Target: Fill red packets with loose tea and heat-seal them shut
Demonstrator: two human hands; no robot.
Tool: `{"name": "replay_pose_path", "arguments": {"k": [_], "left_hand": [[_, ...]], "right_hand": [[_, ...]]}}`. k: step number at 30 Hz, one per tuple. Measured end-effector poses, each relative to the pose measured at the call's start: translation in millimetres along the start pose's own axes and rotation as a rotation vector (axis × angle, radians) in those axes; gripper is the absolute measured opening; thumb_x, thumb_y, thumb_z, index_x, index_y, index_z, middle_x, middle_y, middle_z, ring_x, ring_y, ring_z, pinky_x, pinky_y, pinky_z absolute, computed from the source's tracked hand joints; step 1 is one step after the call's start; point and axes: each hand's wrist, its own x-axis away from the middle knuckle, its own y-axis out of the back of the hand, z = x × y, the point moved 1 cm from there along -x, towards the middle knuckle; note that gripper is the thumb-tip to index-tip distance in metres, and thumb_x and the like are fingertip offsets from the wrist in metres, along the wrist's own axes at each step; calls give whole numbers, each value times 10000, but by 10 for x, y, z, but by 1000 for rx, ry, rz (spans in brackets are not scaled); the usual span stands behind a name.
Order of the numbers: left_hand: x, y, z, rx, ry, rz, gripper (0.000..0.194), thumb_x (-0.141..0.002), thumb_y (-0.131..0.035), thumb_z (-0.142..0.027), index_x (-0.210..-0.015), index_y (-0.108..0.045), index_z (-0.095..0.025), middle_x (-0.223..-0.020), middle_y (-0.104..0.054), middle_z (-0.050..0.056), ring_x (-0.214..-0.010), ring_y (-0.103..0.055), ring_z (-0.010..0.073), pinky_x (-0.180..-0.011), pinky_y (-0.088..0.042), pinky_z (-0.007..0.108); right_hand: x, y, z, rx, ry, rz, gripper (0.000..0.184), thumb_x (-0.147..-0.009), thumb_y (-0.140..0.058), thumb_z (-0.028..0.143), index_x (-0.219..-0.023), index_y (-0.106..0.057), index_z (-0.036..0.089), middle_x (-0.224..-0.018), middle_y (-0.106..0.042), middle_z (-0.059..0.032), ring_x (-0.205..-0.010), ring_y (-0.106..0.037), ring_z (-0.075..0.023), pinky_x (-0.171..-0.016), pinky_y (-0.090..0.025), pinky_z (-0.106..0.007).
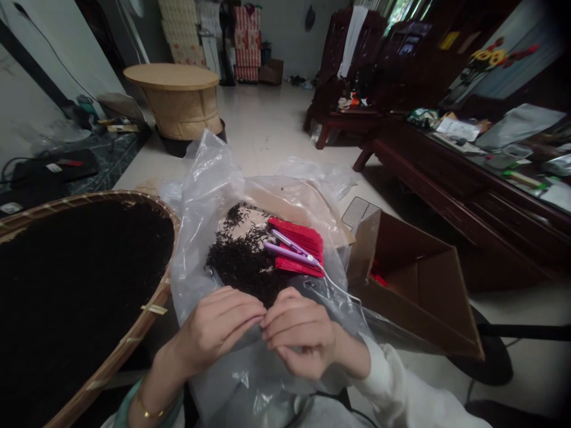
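Beyond two hands (225, 324) (303, 330), one purple iron (292, 253) tops many red packets (311, 236).

You are in a home, by its look a living room: dark wooden chairs (329, 44) stand past a pale floor (263, 131), household clutter (459, 126) reaches the far left corner of a low table (446, 190), and flowers (491, 56) show behind it. Stacked boxes (247, 50) stand at the back. Handwork shares your room: a broad basket (143, 327) carries dark leaf (80, 267) out to its rim.
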Motion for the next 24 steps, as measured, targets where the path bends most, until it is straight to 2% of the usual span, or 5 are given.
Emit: {"name": "replay_pose_path", "arguments": {"k": [24], "left_hand": [[-47,-63,-18,9,26,75,163,-895,-495,-61,-819,-583,-175,-701,-680,6,-613,-603,106,-609,-441,241]], "right_hand": [[74,-4,16,-64,-76,-15,121,-848,-516,143,-828,-635,157,-679,-720,-56,-763,-702,-152,-731,-511,-307]]}}
